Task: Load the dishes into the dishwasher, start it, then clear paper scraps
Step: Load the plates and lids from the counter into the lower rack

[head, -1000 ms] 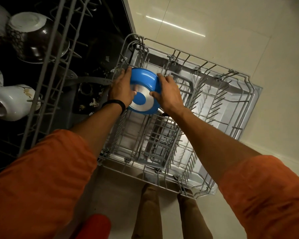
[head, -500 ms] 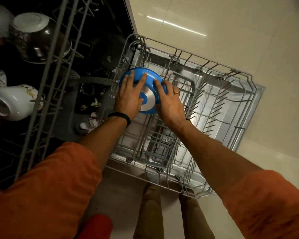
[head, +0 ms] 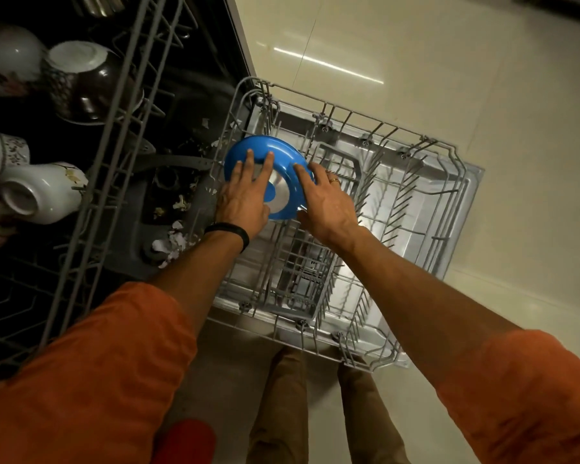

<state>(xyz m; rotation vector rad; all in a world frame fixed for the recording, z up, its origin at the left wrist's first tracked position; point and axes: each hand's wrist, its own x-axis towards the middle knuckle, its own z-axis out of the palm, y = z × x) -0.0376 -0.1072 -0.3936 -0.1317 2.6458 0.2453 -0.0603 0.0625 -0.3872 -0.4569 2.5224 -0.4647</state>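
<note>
The left hand (head: 245, 199) and the right hand (head: 329, 205) pressed straight, unclenched fingers on the blue bowl (head: 241, 145) at the lower rack's (head: 412, 195) far left corner.

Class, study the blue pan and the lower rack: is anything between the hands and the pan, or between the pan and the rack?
Nothing visible does. The left hand and right hand rest on the upturned blue pan, which sits in the lower rack at its tub-side corner.

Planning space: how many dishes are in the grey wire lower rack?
1: a round blue silver-based dish in the rack's far-left corner, touched by left hand and right hand.
</note>
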